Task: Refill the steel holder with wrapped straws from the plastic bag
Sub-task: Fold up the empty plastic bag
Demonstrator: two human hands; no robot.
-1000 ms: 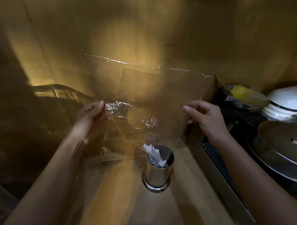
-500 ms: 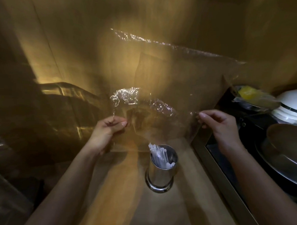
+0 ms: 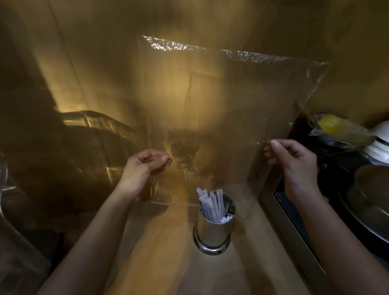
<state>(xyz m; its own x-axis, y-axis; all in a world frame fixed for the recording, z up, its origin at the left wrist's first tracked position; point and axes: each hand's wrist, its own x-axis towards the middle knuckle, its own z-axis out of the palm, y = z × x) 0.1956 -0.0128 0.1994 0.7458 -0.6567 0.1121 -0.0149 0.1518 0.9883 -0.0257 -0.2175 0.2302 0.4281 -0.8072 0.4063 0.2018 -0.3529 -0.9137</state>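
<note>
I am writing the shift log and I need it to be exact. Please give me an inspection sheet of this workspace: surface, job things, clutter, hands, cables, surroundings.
Surface: wooden counter, dimly lit, looks dry.
Job's things: steel holder upright on the counter, wrapped straws standing inside; clear plastic bag held up behind it, appears empty.
Clutter: metal lid, white bowls and a wrapped yellow item at right.
Hands: left hand and right hand each pinch a bag edge.
Cables: nothing seen.
Surroundings: wooden wall behind; dark, unclear shapes at left.

One plastic bag (image 3: 230,100), one steel holder (image 3: 212,234) — two hands.
</note>
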